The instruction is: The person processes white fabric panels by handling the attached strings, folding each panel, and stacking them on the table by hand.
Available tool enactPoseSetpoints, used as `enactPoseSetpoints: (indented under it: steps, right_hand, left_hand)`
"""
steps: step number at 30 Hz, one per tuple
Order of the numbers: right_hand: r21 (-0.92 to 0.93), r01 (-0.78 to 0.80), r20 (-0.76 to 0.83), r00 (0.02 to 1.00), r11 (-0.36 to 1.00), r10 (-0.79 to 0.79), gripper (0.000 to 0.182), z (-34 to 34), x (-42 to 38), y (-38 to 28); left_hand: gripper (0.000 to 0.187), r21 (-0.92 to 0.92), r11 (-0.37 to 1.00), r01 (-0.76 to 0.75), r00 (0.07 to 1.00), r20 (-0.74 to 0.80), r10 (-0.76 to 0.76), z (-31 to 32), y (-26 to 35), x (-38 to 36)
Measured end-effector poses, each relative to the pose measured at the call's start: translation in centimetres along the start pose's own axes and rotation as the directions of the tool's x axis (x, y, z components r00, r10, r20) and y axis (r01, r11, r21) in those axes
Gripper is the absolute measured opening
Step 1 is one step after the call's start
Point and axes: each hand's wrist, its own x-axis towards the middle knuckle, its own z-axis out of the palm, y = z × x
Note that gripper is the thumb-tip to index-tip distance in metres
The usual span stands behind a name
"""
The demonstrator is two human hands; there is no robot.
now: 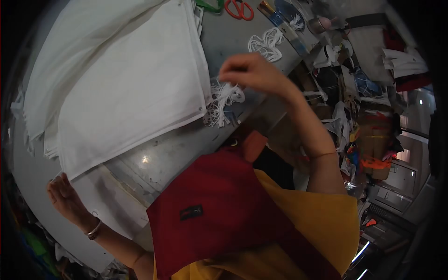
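A stack of white fabric sheets covers much of the grey table, with small metal eyelets near the corners. At the near left corner of the top sheet, my left hand has its fingers closed on the cloth edge. My right hand is at the sheet's right side, fingers curled together over a tangled bundle of white string. Whether a strand is between those fingertips is hidden. A second looped hank of white string lies beyond that hand.
Orange-handled scissors lie at the table's far edge, near a green item. The grey table ends close to my red apron. Cluttered bags and cloth fill the area to the right.
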Motion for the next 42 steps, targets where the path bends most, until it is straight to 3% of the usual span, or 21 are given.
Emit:
enactPoseSetpoints:
  steps: [1,2,3,5,8,10,12,13,15,17,19,21,24,25,28,30,31,35,38,40,42]
  right_hand:
    - [-0.031,-0.039,-0.121,0.992,0.999,0.035,0.014,-2.7,-0.2,0.2]
    - [-0.037,-0.074,-0.256,0.965,0.997,0.062,0.012,-5.5,-0.5,1.1]
    - [-0.051,-0.028,-0.396,0.918,0.998,0.006,0.013,-8.0,-0.7,1.9]
    - [-0.150,-0.003,-0.647,0.756,0.989,-0.096,0.010,-13.4,-0.9,3.9]
    - [-0.196,-0.169,-0.806,0.588,0.966,-0.060,0.016,-23.1,-1.5,9.8]
    - [-0.353,-0.286,-0.741,0.667,0.891,-0.079,0.020,-25.3,-1.7,11.2]
    - [-0.498,-0.540,-0.695,0.716,0.679,0.059,0.024,-27.0,-1.1,13.0]
    - [-0.503,-0.524,-0.681,0.730,0.687,0.058,0.024,-25.5,-0.4,12.6]
    - [-0.847,-0.408,-0.481,0.861,0.341,-0.165,0.030,-21.2,0.6,11.0]
    - [-0.628,-0.167,-0.370,0.923,0.760,-0.103,0.033,-12.7,3.4,3.7]
    - [-0.298,0.248,-0.014,0.964,0.922,-0.264,0.030,-2.9,5.0,-1.9]
    - [0.161,0.204,0.290,0.926,0.966,-0.243,0.028,5.0,5.2,-5.6]
    - [0.373,0.022,0.352,0.922,0.928,-0.163,0.022,6.7,6.3,-5.8]
    - [0.233,0.107,0.200,0.967,0.967,-0.155,0.017,5.7,6.6,-5.4]
    - [-0.015,0.115,0.072,0.991,0.993,-0.113,0.014,1.4,6.6,-4.0]
    - [0.008,0.112,-0.124,0.986,0.994,-0.110,0.016,-1.2,6.1,-3.4]
    - [0.073,0.157,-0.242,0.961,0.985,-0.136,0.016,-2.6,5.8,-3.1]
    - [0.201,0.317,-0.526,0.833,0.927,-0.171,0.017,-9.5,4.8,-0.5]
    - [0.304,0.433,-0.613,0.770,0.848,-0.174,0.017,-12.2,3.6,-0.3]
    - [0.354,0.457,-0.559,0.803,0.816,-0.207,0.018,-12.1,3.4,-0.6]
    - [0.309,0.375,-0.501,0.845,0.874,-0.186,0.016,-9.9,4.4,-1.0]
  left_hand:
    - [0.016,0.004,1.000,-0.007,1.000,-0.005,0.007,0.0,0.2,0.0]
    - [0.016,0.397,0.918,-0.016,1.000,0.012,0.013,0.1,0.4,-0.1]
    - [0.017,0.730,0.683,-0.020,1.000,0.021,0.007,0.4,0.9,-0.4]
    - [0.009,0.816,0.577,-0.037,0.969,0.171,-0.181,4.1,1.5,-1.0]
    - [0.005,0.775,0.552,-0.309,0.888,0.444,-0.125,7.3,1.3,-0.4]
    - [0.005,0.760,0.551,-0.344,0.870,0.479,-0.118,8.8,1.2,0.0]
    - [0.005,0.753,0.563,-0.342,0.868,0.482,-0.118,10.1,1.3,0.1]
    - [0.007,0.730,0.576,-0.368,0.851,0.514,-0.107,10.6,1.2,0.2]
    - [0.009,0.703,0.571,-0.423,0.826,0.558,-0.076,12.6,0.9,-0.1]
    - [0.011,0.671,0.575,-0.468,0.792,0.607,-0.064,16.0,0.3,-0.4]
    - [0.012,0.569,0.631,-0.528,0.748,0.663,0.028,20.0,-0.9,-0.8]
    - [0.012,0.491,0.651,-0.579,0.726,0.674,0.136,22.5,-2.0,-0.4]
    - [0.011,0.325,0.859,-0.394,0.881,0.399,0.253,23.3,-2.8,0.7]
    - [0.011,0.327,0.859,-0.393,0.882,0.397,0.253,22.6,-3.2,0.6]
    - [0.022,0.522,0.715,-0.465,0.796,0.601,0.079,20.9,-4.1,-0.1]
    - [0.027,0.397,0.588,-0.705,0.624,0.741,0.247,21.4,-6.1,-2.1]
    - [0.030,0.400,0.432,-0.808,0.521,0.828,0.207,21.2,-6.6,-2.6]
    - [0.028,0.409,0.421,-0.810,0.470,0.882,0.046,19.0,-8.0,-2.3]
    - [0.019,0.429,0.600,-0.675,0.574,0.816,0.063,19.4,-6.8,-0.8]
    - [0.010,0.525,0.828,-0.196,0.824,0.546,-0.152,19.5,-6.3,-0.2]
    - [0.011,0.431,0.902,-0.006,0.938,0.315,-0.144,19.6,-5.4,1.1]
